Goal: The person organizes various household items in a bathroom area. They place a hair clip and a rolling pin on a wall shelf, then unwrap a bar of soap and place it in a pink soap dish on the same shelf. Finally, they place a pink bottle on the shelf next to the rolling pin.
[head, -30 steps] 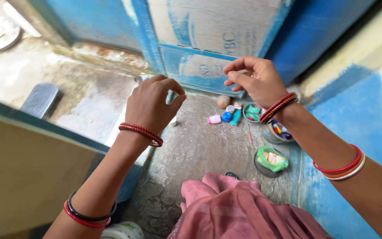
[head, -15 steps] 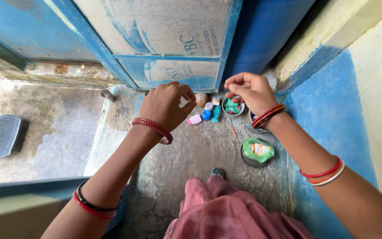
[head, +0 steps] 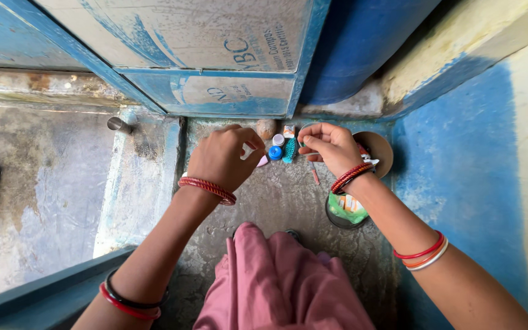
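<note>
My left hand (head: 220, 157) hovers low over the concrete floor with its fingers curled together, and I see nothing in them. My right hand (head: 328, 145) is beside it, thumb and fingertips pinched, and nothing shows between them. Between the two hands, small things lie on the floor: a blue-capped bottle (head: 274, 153), a small white bottle (head: 278, 140), a teal comb-like piece (head: 289, 151), and a pink item (head: 263, 161) partly behind my left thumb. A thin red stick (head: 315, 176) lies just under my right hand. Both wrists wear red bangles.
A dark bowl with a green packet (head: 341, 212) sits under my right wrist, and a tan dish (head: 380, 146) lies behind it. A round stone (head: 266, 128) lies by the blue door (head: 215, 91). A blue barrel (head: 362, 49) is at back right, a metal cylinder (head: 117, 125) at left, pink cloth (head: 276, 281) below.
Both hands have come down and closer together, from in front of the door to just above the small items on the floor. The view has tilted further down.
</note>
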